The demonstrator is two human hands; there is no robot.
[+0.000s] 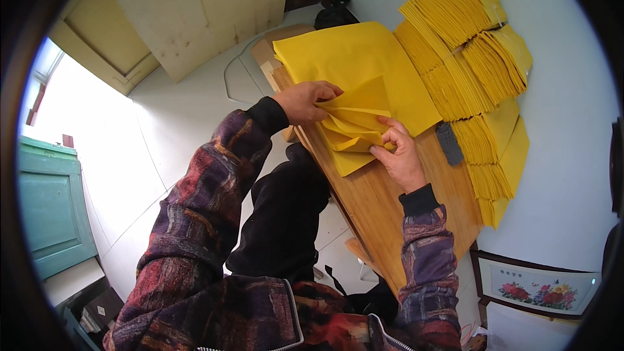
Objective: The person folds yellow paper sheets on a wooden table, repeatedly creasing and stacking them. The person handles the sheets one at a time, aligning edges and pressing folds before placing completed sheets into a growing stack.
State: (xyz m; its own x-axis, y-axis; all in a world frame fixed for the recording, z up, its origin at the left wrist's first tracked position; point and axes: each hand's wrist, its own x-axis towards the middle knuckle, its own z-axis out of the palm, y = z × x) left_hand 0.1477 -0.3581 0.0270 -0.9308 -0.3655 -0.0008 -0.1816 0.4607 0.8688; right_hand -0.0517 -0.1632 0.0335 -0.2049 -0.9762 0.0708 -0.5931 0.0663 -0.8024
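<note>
Several loose, partly folded yellow paper sheets [356,122] fan out between my hands near the table's front left edge. My left hand [311,101] pinches their left side, fingers curled over the edge. My right hand [402,157] grips their right side between thumb and fingers. Beneath and behind them lies a wide flat stack of larger yellow sheets [364,49], its far left corner reaching the table edge. A yellow sheet below the fanned ones sticks out toward me. How many layers each hand holds is hidden by the folds.
Bundles of folded yellow paper [478,68] are piled along the wall on the right. A dark grey block [449,143] rests on the wooden table [390,211] beside them. Wooden boards [195,6] lean at the back left. A framed flower picture [536,288] stands at the lower right.
</note>
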